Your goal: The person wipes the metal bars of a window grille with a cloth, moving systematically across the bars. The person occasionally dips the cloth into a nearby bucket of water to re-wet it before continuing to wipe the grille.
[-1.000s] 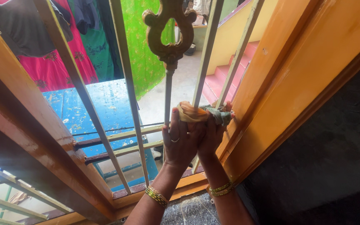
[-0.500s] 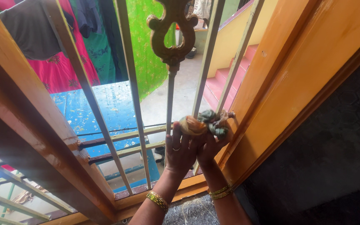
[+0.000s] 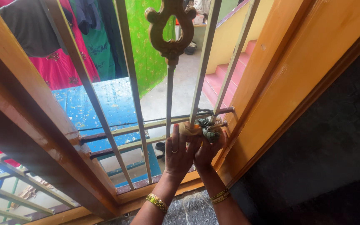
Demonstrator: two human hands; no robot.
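Note:
My left hand (image 3: 177, 151) and my right hand (image 3: 208, 148) are raised together against a window grille (image 3: 169, 96) of cream vertical bars. Both hands grip a crumpled orange and green cloth (image 3: 200, 128), pressed on the lower horizontal rail (image 3: 138, 128) near the right end of the grille. A ring shows on my left hand and gold bangles on both wrists. The cloth partly hides my fingertips.
An orange wooden window frame (image 3: 280, 83) runs on the right and along the left. A brass ornament (image 3: 171, 29) tops the middle bar. Outside stand a blue paint-spattered table (image 3: 101, 108), pink steps (image 3: 219, 81) and hanging clothes (image 3: 59, 46). A dark wall (image 3: 326, 158) is at right.
Both hands have slid down the bars with the cloth, from above the horizontal rails to level with them. The view has shifted slightly.

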